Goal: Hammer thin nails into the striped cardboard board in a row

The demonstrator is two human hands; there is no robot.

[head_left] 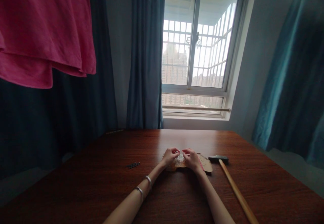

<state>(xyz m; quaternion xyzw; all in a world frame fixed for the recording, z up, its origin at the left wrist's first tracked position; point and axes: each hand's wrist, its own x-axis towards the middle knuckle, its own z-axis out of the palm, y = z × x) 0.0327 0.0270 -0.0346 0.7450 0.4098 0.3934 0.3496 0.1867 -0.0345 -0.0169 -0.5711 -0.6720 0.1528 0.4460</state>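
Observation:
My left hand (170, 157) is closed in a pinch above a flat tan piece (208, 165) with small holes along its edge and a pink line near my right hand. Facing it, my right hand (191, 159) is also closed, thumb and fingertips together. A small, thin, pale thing (179, 154) shows between the two sets of fingertips, too small to name. Both hands hide much of the flat piece, whose middle (180, 163) looks lighter and patterned. Two silvery bangles (149, 180) circle my left forearm.
A hammer (235, 187) with a wooden handle and dark head lies right of my right hand. Several thin dark metal rods (133, 165) rest to the left. The brown wooden table (101, 187) reaches toward the window (194, 89); a pink cloth (48, 31) hangs upper left.

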